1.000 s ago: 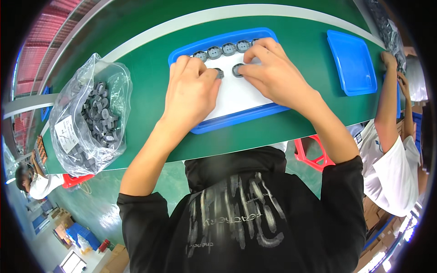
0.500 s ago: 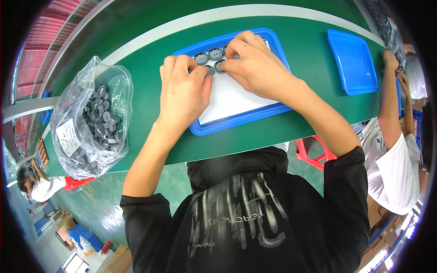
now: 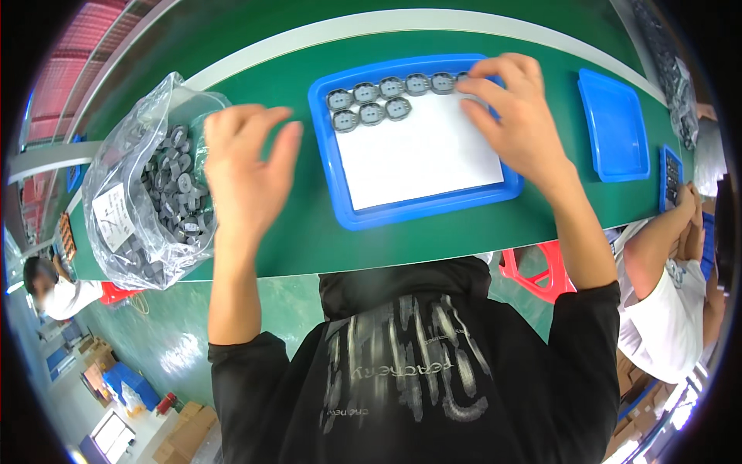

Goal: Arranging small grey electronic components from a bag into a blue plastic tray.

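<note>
A blue tray (image 3: 338, 185) lined with a white sheet (image 3: 421, 158) lies before me on the green table. Several grey round plastic parts (image 3: 417, 83) form a row along its far side, with three more in a shorter second row at the left. Over the tray's far right corner is my right hand (image 3: 514, 116), fingers apart, its fingertips close to the last part of the far row; nothing shows in its grasp. My left hand (image 3: 247, 166) is open and empty, between the tray and a clear plastic bag (image 3: 158, 255) of loose grey parts (image 3: 174, 182), overlapping the bag's right edge.
Another blue tray (image 3: 620, 131) lies on the right of the table (image 3: 297, 236). Beyond it a co-worker in a white shirt (image 3: 665, 309) has hands at a blue tray with dark parts (image 3: 671, 174). Red stools (image 3: 541, 271) stand below the table edge.
My left hand has left the tray and moved left to the bag. My right hand has shifted right and opened, uncovering the rows. The co-worker's arms have come down.
</note>
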Tool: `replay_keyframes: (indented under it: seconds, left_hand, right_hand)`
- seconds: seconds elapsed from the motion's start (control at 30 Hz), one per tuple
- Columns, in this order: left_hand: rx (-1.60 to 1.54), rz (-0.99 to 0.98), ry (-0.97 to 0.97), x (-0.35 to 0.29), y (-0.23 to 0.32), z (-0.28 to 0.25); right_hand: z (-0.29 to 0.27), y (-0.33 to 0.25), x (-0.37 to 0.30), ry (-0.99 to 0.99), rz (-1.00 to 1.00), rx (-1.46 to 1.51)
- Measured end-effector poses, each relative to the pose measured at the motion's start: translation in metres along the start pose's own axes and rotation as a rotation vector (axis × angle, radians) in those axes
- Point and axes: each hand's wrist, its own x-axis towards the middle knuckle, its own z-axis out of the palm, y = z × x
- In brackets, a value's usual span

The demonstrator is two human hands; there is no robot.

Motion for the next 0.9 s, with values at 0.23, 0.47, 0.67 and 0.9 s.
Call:
replay_keyframes:
  seconds: [0.23,0.47,0.67,0.9]
  left_hand:
    - [0.265,-0.415,-0.112,-0.044,-0.081,-0.086]
    - [0.366,-0.359,-0.124,-0.072,-0.124,-0.092]
    - [0.191,-0.305,-0.178,-0.075,-0.125,-0.093]
    - [0.059,-0.359,-0.155,-0.083,-0.128,-0.082]
  right_hand:
    - [-0.007,0.011,0.0,-0.074,0.059,-0.197]
    - [0.008,-0.073,0.078,-0.223,-0.03,0.364]
    - [0.117,-0.186,0.184,-0.485,-0.473,0.511]
    - [0.197,-0.206,0.217,-0.47,-0.349,0.333]
